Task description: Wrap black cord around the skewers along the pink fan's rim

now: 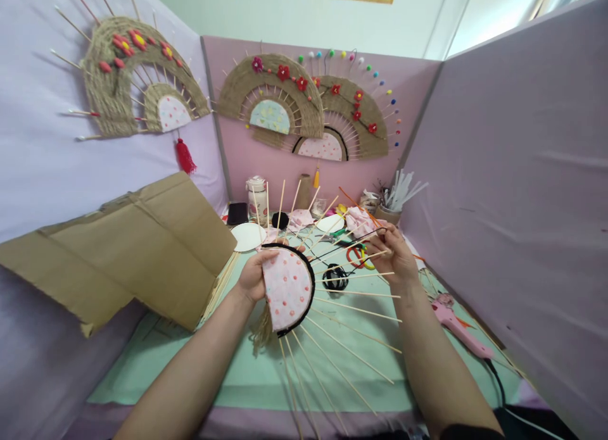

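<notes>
My left hand [255,275] grips the straight edge of a half-round fan base [288,287], thumb in front and fingers behind. Its face is pink cloth with red dots, and black cord rims the curve. Thin wooden sticks [356,305] fan out from that rim. At the right, my right hand [395,253] is closed on a black cord [354,242], which runs taut to the fan among the upper sticks. A coil of black cord [335,278] lies on the table behind the sticks. Beige jute strands [263,329] hang below my left hand.
Finished fans [270,85] hang on the back and left panels. Folded cardboard [137,256] leans at the left. Scissors [356,257] and cloth scraps [360,222] lie behind the fan. A pink glue gun [460,329] with its cable rests at the right.
</notes>
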`<state>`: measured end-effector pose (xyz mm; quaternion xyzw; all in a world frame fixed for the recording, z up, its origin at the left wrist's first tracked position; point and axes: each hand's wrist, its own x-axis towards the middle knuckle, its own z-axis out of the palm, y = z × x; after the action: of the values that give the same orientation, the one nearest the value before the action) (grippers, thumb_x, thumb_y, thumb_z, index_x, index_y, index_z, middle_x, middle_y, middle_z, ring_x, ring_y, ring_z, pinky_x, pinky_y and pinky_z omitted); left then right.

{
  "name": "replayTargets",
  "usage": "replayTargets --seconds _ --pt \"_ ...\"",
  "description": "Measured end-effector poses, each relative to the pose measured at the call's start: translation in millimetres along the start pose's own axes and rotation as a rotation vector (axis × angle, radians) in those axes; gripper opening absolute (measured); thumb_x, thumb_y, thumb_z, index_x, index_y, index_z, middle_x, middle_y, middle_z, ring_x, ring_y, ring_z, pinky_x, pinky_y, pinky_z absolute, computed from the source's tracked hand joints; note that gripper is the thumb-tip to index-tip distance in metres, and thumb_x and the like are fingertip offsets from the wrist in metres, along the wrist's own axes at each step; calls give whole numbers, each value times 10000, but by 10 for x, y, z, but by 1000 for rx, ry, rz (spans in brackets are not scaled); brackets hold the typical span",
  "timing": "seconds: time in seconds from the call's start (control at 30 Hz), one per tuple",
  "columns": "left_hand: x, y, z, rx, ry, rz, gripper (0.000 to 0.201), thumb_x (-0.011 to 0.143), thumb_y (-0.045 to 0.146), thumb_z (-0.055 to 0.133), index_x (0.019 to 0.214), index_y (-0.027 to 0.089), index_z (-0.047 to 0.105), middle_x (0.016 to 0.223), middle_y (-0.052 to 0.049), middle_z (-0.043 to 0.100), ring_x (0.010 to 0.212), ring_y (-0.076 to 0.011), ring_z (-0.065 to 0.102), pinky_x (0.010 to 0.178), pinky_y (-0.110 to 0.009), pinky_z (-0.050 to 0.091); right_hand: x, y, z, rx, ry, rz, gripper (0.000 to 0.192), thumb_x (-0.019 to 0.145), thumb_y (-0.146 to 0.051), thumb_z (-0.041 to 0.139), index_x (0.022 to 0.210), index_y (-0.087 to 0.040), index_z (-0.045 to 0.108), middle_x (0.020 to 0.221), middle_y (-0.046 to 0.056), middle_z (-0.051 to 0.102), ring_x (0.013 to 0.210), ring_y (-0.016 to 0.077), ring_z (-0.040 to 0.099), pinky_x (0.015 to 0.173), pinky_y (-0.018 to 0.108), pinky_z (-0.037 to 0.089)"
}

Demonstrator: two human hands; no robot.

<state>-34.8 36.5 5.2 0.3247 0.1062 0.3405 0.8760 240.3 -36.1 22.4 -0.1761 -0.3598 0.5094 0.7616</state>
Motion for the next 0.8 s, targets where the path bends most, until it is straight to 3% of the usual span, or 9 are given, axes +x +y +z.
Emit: replayTargets --seconds 0.23,0.43,0.53,0.63,0.8 --pt "8 51 -32 8 45 44 316 735 177 469 996 83 619 993 -137 675 983 -273 607 900 -404 426 10 4 -1 -166 27 52 153 653 -126 560 755 -234 525 594 -60 431 432 53 317 396 170 314" --pt "-5 143 10 -5 203 278 255 711 167 499 922 112 632 958 -103 689 890 -247 641 866 -397 454 45 159 -66 -388 81 187 105 670 -222 619 734 -202 538 489 -81 290 399 47 245 353 166 207" --pt "-5 168 20 -35 208 359 255 707 166 503 926 122 626 997 -106 679 925 -261 630 878 -433 444 12 254 -47 -645 75 242 196 661 -304 669 793 -177 598 481 -82 332 396 35 230 365 179 172" --pt "-3 183 20 -47 213 378 307 707 190 504 976 106 625 1002 -116 676 955 -276 618 883 -436 443 -52 310 16 -941 -81 365 246 663 -374 665 748 -144 643 531 -36 466 425 42 300 391 197 195" --pt "4 181 24 -66 203 391 325 701 205 512 982 102 639 963 -104 689 941 -264 624 878 -404 452 -152 377 118 -1185 -561 586 298 710 -424 616 689 -135 681 517 -20 487 476 66 369 432 199 263"
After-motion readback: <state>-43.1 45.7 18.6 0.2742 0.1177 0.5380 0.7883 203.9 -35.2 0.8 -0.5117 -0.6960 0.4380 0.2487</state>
